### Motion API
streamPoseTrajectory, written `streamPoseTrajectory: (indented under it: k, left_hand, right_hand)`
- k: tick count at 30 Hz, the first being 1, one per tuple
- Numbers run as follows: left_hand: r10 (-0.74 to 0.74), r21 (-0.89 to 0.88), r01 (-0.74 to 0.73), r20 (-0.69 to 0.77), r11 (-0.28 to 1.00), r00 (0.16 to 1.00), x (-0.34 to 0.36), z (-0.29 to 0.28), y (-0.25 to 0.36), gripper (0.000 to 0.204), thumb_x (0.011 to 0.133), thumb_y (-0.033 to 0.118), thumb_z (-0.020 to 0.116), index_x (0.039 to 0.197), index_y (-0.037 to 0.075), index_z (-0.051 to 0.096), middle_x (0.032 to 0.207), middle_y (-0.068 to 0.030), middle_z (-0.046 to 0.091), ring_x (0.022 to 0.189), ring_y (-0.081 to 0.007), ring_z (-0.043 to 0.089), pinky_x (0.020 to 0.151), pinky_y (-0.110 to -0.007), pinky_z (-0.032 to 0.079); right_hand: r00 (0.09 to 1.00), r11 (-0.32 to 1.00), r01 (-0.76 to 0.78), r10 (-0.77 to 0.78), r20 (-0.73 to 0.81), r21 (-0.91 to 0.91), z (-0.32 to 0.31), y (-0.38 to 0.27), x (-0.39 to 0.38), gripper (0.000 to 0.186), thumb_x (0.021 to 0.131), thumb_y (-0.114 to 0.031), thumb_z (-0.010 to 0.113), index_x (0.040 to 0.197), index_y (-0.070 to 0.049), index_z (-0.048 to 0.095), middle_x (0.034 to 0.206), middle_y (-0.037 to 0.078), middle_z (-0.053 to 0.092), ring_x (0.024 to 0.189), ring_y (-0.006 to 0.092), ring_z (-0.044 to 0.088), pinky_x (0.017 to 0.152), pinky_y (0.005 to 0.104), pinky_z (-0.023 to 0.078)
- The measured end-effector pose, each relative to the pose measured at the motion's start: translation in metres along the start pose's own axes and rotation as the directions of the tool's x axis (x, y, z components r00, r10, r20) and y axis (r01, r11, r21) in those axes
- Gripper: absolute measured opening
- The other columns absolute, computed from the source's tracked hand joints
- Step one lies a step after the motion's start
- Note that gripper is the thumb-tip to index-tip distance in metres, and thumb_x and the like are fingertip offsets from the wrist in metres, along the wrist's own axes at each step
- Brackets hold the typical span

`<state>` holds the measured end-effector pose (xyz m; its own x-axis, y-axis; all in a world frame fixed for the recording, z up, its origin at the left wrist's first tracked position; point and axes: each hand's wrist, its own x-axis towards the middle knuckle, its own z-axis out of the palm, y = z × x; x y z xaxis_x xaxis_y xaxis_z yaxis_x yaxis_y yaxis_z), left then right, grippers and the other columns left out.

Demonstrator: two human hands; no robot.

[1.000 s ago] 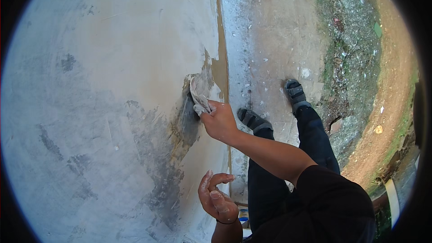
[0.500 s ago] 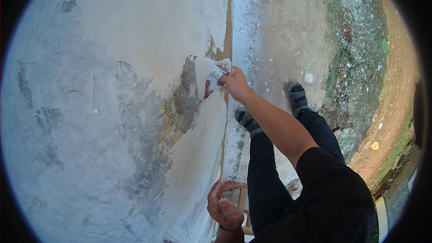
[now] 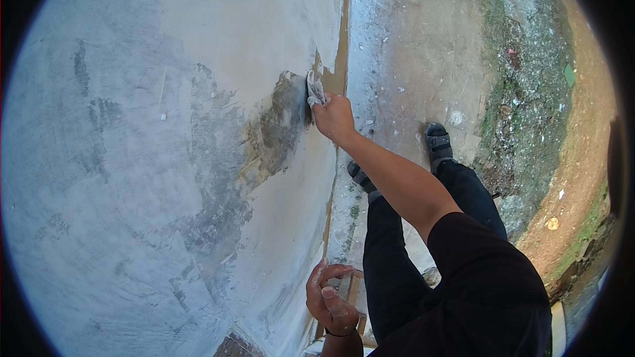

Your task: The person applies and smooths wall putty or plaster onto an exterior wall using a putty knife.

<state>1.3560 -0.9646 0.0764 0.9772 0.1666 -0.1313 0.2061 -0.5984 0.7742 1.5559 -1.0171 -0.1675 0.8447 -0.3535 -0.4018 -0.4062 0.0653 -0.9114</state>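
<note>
My right hand (image 3: 334,118) is shut on a putty knife (image 3: 315,88) smeared with white filler. Its blade presses flat against the grey-white wall (image 3: 165,158), at the right edge of a dark, damp-looking brownish patch (image 3: 274,129). My right arm reaches out from a black sleeve. My left hand (image 3: 329,299) hangs low near the wall's base, fingers loosely curled and dusted white, with nothing in it.
The wall fills the left half of the view, with streaky grey filler marks. Right of it run a pale concrete strip (image 3: 410,59), then dirt and grass (image 3: 529,92). My feet in dark sandals (image 3: 438,143) stand on the concrete. A wooden frame (image 3: 352,287) sits by my left hand.
My right hand has drawn the putty knife up the wall, from the lower part of the dark patch to its upper right edge. My left hand has stayed low.
</note>
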Motion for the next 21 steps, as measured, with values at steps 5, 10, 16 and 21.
streamPoseTrajectory:
  k: [5, 10, 16, 21]
  left_hand:
    - [0.050, -0.065, -0.056, -0.095, 0.996, 0.994, -0.026, -0.016, 0.019, 0.045, 0.094, 0.028, 0.029, 0.115, -0.010, 0.044, 0.075, -0.0161, 0.059, 0.067, -0.0197, 0.056, 0.064, -0.030, 0.042]
    - [0.064, -0.131, -0.096, -0.228, 0.987, 0.971, -0.053, -0.040, 0.061, 0.046, 0.094, 0.030, 0.030, 0.115, -0.009, 0.044, 0.076, -0.0153, 0.059, 0.068, -0.0198, 0.056, 0.064, -0.030, 0.042]
    - [0.201, -0.158, -0.268, -0.347, 0.950, 0.916, -0.099, -0.091, 0.118, 0.047, 0.094, 0.030, 0.032, 0.117, -0.008, 0.044, 0.078, -0.0147, 0.060, 0.071, -0.0193, 0.056, 0.065, -0.030, 0.041]
    - [0.267, -0.186, -0.346, -0.351, 0.919, 0.897, -0.164, -0.147, 0.134, 0.045, 0.093, 0.030, 0.036, 0.115, -0.007, 0.048, 0.081, -0.0140, 0.062, 0.075, -0.0178, 0.056, 0.069, -0.031, 0.040]
  right_hand:
    - [0.995, 0.990, 0.002, -0.016, 0.101, 0.144, -0.003, -0.096, -0.071, 0.014, 0.073, -0.009, 0.054, 0.074, 0.003, 0.060, 0.054, 0.019, 0.054, 0.049, 0.0324, 0.054, 0.053, 0.0394, 0.043]
    - [0.967, 0.932, -0.077, -0.017, 0.256, 0.355, -0.008, -0.170, -0.147, 0.012, 0.074, -0.006, 0.051, 0.077, 0.002, 0.060, 0.048, 0.009, 0.052, 0.044, 0.0120, 0.049, 0.045, 0.0318, 0.038]
    - [0.898, 0.767, -0.201, -0.104, 0.428, 0.609, -0.049, -0.211, -0.223, 0.021, 0.076, -0.001, 0.050, 0.095, 0.004, 0.059, 0.075, 0.006, 0.063, 0.061, 0.0105, 0.057, 0.056, 0.0250, 0.044]
    - [0.816, 0.791, -0.309, -0.064, 0.574, 0.527, -0.124, -0.233, -0.300, 0.021, 0.080, 0.000, 0.051, 0.099, 0.001, 0.059, 0.089, 0.008, 0.063, 0.074, 0.0141, 0.060, 0.065, 0.0274, 0.048]
